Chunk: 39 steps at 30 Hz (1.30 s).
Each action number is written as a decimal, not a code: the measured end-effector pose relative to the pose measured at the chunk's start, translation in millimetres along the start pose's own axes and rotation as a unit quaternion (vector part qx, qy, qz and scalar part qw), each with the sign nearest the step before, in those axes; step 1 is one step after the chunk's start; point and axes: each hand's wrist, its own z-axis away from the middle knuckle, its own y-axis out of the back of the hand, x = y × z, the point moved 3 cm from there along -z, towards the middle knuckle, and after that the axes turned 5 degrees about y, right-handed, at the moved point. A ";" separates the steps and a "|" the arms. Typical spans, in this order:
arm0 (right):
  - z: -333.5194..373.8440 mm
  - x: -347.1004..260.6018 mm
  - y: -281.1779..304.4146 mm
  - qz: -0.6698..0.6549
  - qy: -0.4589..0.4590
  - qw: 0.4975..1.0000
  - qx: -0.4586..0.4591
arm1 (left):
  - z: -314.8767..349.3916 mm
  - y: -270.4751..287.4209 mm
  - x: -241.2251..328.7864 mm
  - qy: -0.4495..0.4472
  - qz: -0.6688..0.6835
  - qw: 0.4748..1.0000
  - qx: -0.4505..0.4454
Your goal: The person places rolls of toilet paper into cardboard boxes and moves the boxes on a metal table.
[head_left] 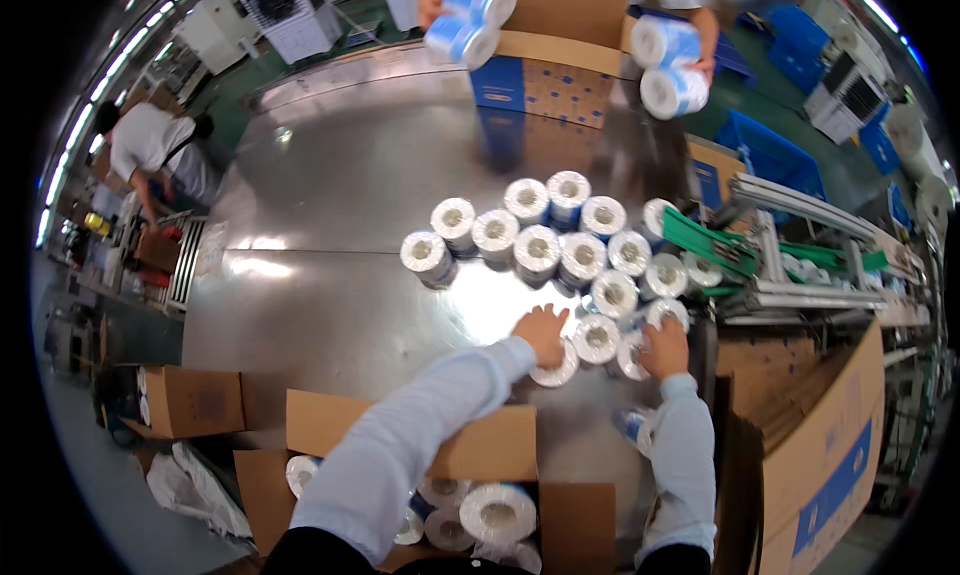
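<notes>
On the metal table stands a cluster of white-and-blue wrapped paper rolls [538, 253], mostly upright with their core holes showing. My left hand [541, 336] reaches to the cluster's near side, fingers stretched out and apart, touching a near roll [556, 367]. At the right side of the same near row, my right hand [665, 348] lies against a roll [631, 357], its fingers spread toward another roll [668, 313]. Between my hands stands one more roll [596, 339]. A tipped roll [637, 427] lies beside my right forearm. Undersides of both hands are hidden.
Below my left arm, an open carton [487, 443] holds several rolls. A green-railed conveyor [712, 243] meets the table at right, above a large cardboard box [830, 475]. Across the table, a person holds paired rolls [668, 67] beside another carton [565, 90].
</notes>
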 end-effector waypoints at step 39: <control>50.8 -97.1 93.7 -0.134 -0.004 0.987 0.089 | 299.1 204.4 -84.2 -0.178 0.069 0.838 0.511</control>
